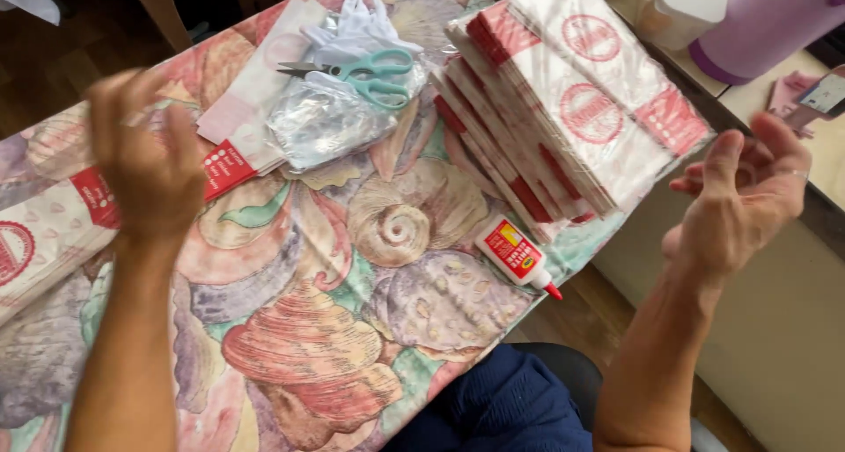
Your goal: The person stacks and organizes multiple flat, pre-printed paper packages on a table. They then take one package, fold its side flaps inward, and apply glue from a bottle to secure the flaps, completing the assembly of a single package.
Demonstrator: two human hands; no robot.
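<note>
Bare forearms without sleeves, thin ring [799, 176] on one right-hand finger, dark blue trousers [502, 408]

A home craft corner: the table [352, 329] wears a seashell-print cloth, with teal scissors [374, 75] at upper centre, a glue bottle [515, 254] at lower right, stacked paper bags [572, 100] at upper right, and a wooden floor [53, 56] at upper left.

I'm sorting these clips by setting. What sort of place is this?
Probably a home craft table: a shell-patterned tablecloth holds scissors, a glue bottle and stacked paper bags.
</note>
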